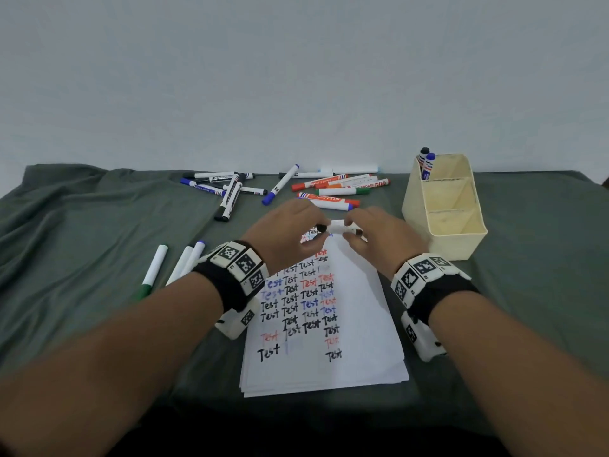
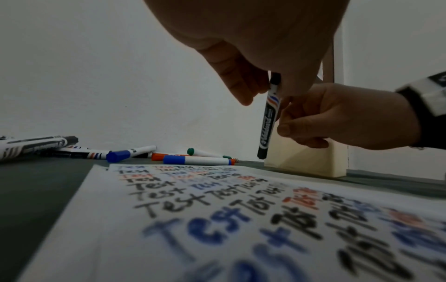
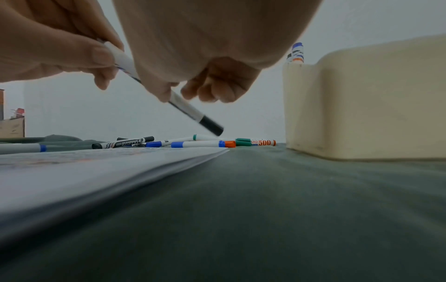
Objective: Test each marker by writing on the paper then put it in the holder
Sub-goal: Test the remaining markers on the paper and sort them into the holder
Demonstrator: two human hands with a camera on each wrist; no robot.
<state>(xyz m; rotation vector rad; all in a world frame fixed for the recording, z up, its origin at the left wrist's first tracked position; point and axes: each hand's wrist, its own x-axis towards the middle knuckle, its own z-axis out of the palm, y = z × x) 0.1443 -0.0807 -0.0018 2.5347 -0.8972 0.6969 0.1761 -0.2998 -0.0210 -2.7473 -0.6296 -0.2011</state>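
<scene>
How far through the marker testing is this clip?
Early on. Done: two markers stand in the holder's back compartment. In hand: the left hand and right hand both grip a black marker above the paper. Left: the loose markers lying on the cloth.

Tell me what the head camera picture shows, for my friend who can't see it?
Two hands, left hand and right hand, hold a black marker between them above a paper covered with the word "Test". Many more markers lie on the green cloth behind it. A cream holder on the right has two markers in its far compartment.
</scene>
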